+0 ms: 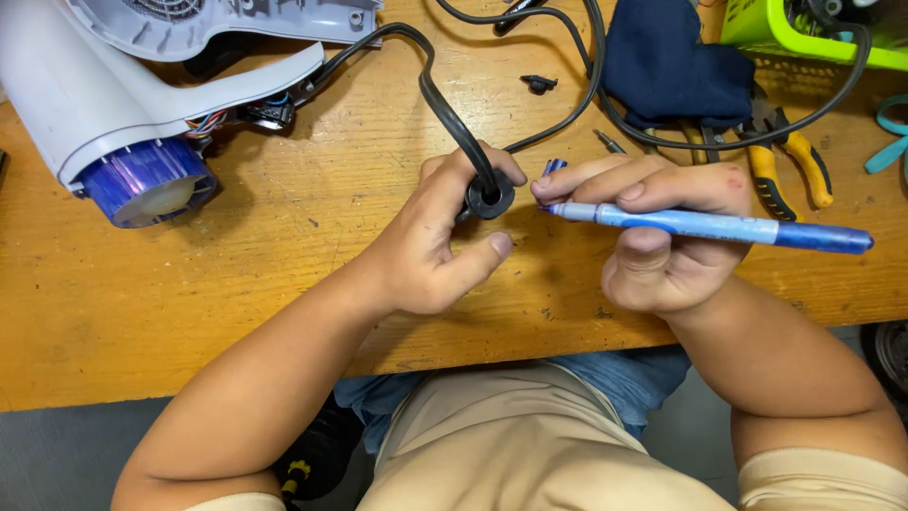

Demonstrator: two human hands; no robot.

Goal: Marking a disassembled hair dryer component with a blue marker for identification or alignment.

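Right at the centre, a black rubber grommet [490, 197] on the end of a black power cord [437, 99] sits pinched in the left hand [430, 241], fingers closed around it from above and thumb stretched out beneath, just over the desk [284, 255]. The right hand [662, 237] comes in from the other side, its grip clamped on a blue marker pen [719, 227] held level, tip pointing at the grommet and almost touching it. A small blue piece [553, 167] peeks out past the right fingertips; what it is, hard to tell.

Follow the cord up and left and it runs into an opened white hair dryer [104, 95] with a blue translucent nozzle [142, 185], coloured wires showing at the seam. Above the hands, a small black clip [539, 83] lies loose on the wood. Beyond the right hand there's a dark blue cloth [672, 61], yellow-handled pliers [790, 161] half under it, and a lime-green basket [804, 38] at the top edge. Both forearms rest across the desk's front edge.
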